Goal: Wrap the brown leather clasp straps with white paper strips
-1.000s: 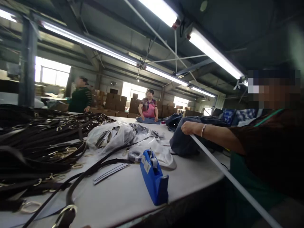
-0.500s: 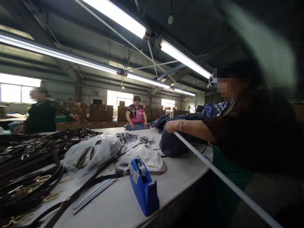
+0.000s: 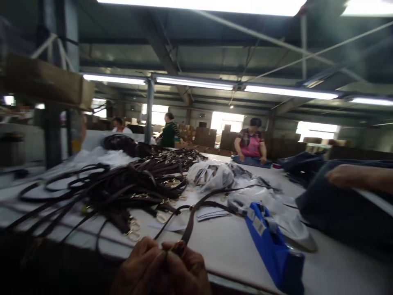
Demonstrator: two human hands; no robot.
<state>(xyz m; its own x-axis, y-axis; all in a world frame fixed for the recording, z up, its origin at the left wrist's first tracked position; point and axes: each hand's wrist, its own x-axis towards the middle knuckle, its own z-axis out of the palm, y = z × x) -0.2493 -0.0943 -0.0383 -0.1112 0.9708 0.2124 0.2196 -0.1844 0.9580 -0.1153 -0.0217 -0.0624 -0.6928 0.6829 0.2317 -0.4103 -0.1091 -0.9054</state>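
My left hand [image 3: 138, 268] and my right hand [image 3: 188, 268] are pressed together low in the view, at the table's front edge. Both are closed in a pinch around the end of a dark brown strap [image 3: 196, 213]. From there the strap runs away over the table toward the plastic bags. Something small and shiny shows by my right fingers, too blurred to name. Left of my hands lies a big heap of dark straps [image 3: 119, 192] with gold-coloured metal clips [image 3: 134, 231]. A blue tape dispenser [image 3: 273, 250] stands to the right.
Clear plastic bags [image 3: 211, 174] and flat pale strips [image 3: 213, 213] lie mid-table. At right, a co-worker's hand [image 3: 340, 176] is at dark blue fabric [image 3: 313, 196] beside a white rod [image 3: 376, 201]. Across the table, a person in a pink apron [image 3: 250, 145] handles folded cloth.
The view has swung left and down, so my two hands with the strap have come into sight. The dispenser and the co-worker at right now sit further right.
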